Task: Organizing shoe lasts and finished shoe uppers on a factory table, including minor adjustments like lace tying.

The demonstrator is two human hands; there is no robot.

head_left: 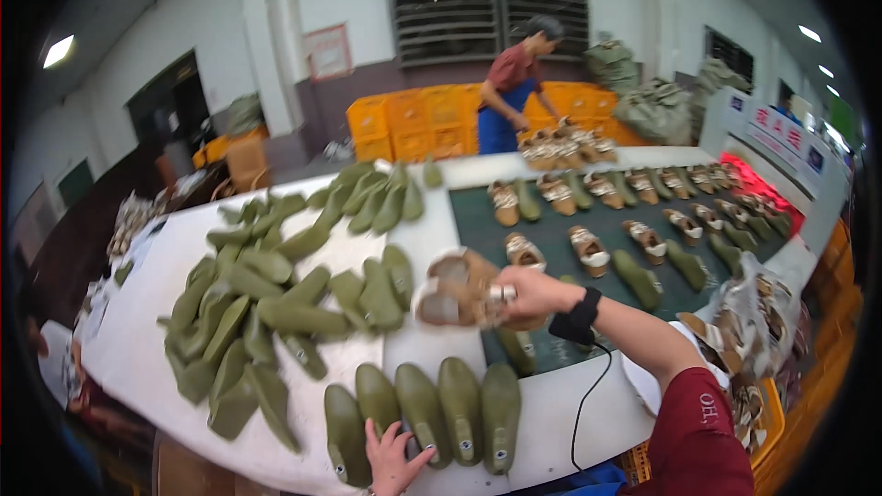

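My right hand is closed on a pair of tan and white shoes, raised above the table and blurred by motion. My left hand lies at the near table edge, fingers spread over the heel end of a green shoe last. Beside it, more lasts stand side by side in a row, such as the one at the right end. A small dark patch by my left fingers is too unclear to name. Under my right hand, another green last lies on the belt's near corner.
Loose green lasts are heaped on the white table. Rows of shoes and lasts cover the dark green belt, leading toward a red-lit machine opening. Across the table a co-worker handles shoes before orange crates. A plastic bag sits right.
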